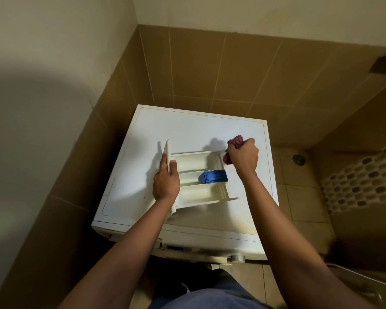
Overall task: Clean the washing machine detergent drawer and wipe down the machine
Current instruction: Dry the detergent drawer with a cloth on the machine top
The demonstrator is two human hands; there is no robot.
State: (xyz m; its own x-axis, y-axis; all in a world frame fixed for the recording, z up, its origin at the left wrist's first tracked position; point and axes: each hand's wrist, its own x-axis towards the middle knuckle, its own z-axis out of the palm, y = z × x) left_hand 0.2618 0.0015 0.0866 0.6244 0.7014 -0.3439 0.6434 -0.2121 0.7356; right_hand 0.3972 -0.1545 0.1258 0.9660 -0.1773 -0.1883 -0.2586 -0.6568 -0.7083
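The white detergent drawer [194, 186] lies out of its slot on top of the white washing machine [198, 128], with a blue insert [213, 176] in its middle compartment. My left hand [166, 180] grips the drawer's front panel at its left end, thumb on the inner side. My right hand [243, 156] is clenched around a bunched dark red cloth [236, 141] at the drawer's far right corner. Part of the cloth shows below the fist, against the drawer's back end.
The machine stands in a corner of brown tiled walls [210, 68]. Below the top's near edge is the open drawer slot [176, 247], with a control knob [237, 258] to its right. A white perforated laundry basket [361, 181] stands on the floor at the right.
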